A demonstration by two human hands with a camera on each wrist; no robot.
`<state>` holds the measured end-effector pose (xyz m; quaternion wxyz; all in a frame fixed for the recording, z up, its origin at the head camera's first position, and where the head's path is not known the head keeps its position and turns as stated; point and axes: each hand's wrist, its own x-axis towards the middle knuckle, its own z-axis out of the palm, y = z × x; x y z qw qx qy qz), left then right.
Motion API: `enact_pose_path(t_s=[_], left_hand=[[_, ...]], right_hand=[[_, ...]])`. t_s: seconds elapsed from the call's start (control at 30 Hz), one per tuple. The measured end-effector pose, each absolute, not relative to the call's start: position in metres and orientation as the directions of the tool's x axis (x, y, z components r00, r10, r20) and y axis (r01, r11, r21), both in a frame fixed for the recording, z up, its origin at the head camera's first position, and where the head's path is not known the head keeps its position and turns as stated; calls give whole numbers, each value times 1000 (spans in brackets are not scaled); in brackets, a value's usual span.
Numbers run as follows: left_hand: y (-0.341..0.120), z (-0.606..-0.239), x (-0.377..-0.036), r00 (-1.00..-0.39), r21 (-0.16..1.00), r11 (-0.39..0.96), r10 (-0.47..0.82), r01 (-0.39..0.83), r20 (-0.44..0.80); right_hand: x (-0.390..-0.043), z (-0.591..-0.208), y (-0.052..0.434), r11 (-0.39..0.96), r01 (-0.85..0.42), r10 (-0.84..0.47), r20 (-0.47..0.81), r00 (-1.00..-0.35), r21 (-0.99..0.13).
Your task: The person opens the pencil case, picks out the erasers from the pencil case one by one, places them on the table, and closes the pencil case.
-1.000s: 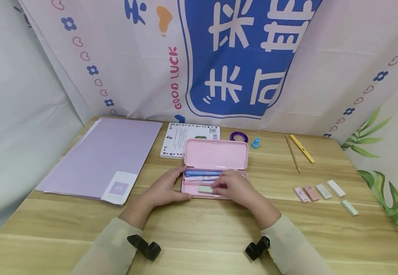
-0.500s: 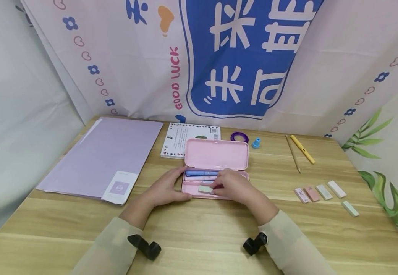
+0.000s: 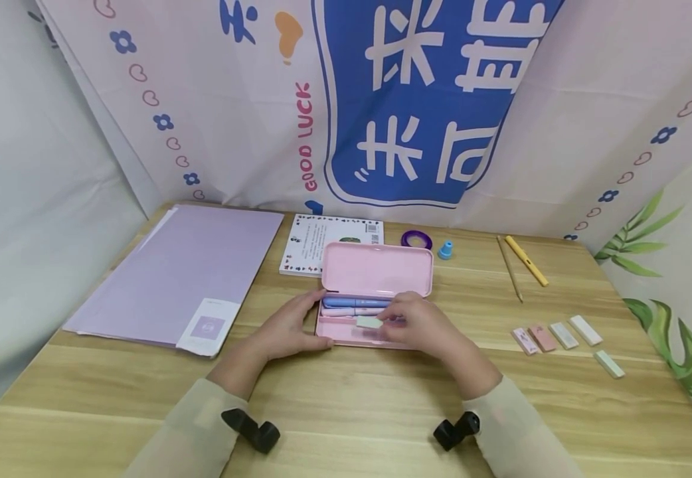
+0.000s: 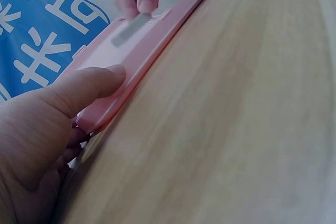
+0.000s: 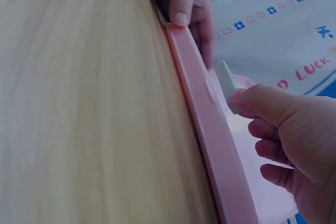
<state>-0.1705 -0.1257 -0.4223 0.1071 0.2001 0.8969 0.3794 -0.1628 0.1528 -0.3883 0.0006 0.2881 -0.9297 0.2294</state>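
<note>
An open pink pencil case (image 3: pixel 376 269) lies mid-table, its lid raised, with a blue pen (image 3: pixel 352 302) and a pink pen inside. My right hand (image 3: pixel 420 325) pinches a pale green eraser (image 3: pixel 370 322) just above the tray; that eraser (image 5: pixel 226 80) shows tilted between thumb and fingers in the right wrist view, and in the left wrist view the eraser (image 4: pixel 128 29) hangs over the tray. My left hand (image 3: pixel 286 326) grips the case's left end, thumb (image 4: pixel 92 85) on the front rim of the pencil case (image 4: pixel 142 59).
A purple folder (image 3: pixel 184 272) lies left, a white booklet (image 3: pixel 316 249) behind the case. A purple tape roll (image 3: pixel 416 238) and blue sharpener (image 3: pixel 445 249) sit beyond. A pencil (image 3: pixel 509 267), yellow pen (image 3: pixel 525 260) and several erasers (image 3: pixel 561 335) lie right.
My right hand has lifted the green eraser a little and shifted it right and toward the back of the tray. The left hand and case have stayed put.
</note>
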Motion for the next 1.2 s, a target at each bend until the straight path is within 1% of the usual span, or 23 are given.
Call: enact_pose_path(t_s=[0.13,0.23,0.33,0.53,0.77,0.83,0.9,1.1,1.2], left_hand=[[-125,-421,-171,-898,722,636,437,272,-47],[-125,-421,-171,-899,724,636,435,267,-51],[-125,-420,-171,-899,730,634,434,257,-60],[-126,-420,-171,-900,727,634,434,263,-53],[-129,-424,-170,-905,719,642,424,267,-42],[-129,-424,-171,-902,714,641,431,282,-32],[-129,-424,-171,-901,714,641,432,281,-32],[-127,-423,-171,-901,714,644,432,275,-42],[-126,-423,-172,-900,715,643,434,275,-44]], right_hand=[[-156,-383,172,740,-433,-436,124,-891,-514],[-149,-381,191,766,-355,-354,110,-929,-536],[-141,-380,212,788,-301,-276,129,-953,-537],[-123,-379,259,819,-225,-124,220,-968,-528],[-97,-387,319,848,-140,38,322,-946,-512],[-90,-391,336,858,-92,86,318,-944,-506],[-82,-395,353,859,-36,131,288,-949,-511],[-64,-406,394,825,115,244,165,-956,-553],[-56,-408,409,822,186,283,102,-954,-539]])
